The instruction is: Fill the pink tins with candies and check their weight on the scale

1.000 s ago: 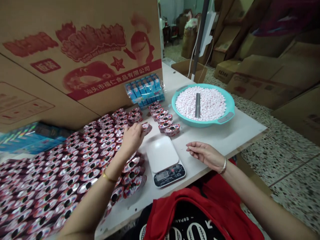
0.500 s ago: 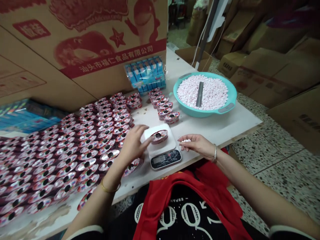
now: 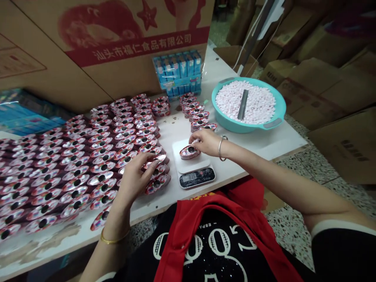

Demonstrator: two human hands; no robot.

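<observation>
A shiny red-and-purple oval container (image 3: 187, 154) is set on a white, black-panelled scale (image 3: 188, 167) beneath the right hand (image 3: 208, 142), whose fingertips are gathered at its dark round opening; any grip cannot be told. The left hand (image 3: 134, 176) is spread beside similar containers (image 3: 101, 167); whether one is clasped cannot be told. Beyond the right hand, pale pellets (image 3: 230, 100) are held in a turquoise basin (image 3: 245, 127).

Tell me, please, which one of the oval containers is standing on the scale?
It is the container under the fingers of the right hand. Only this one sits on the scale; the other containers stand off it.
</observation>
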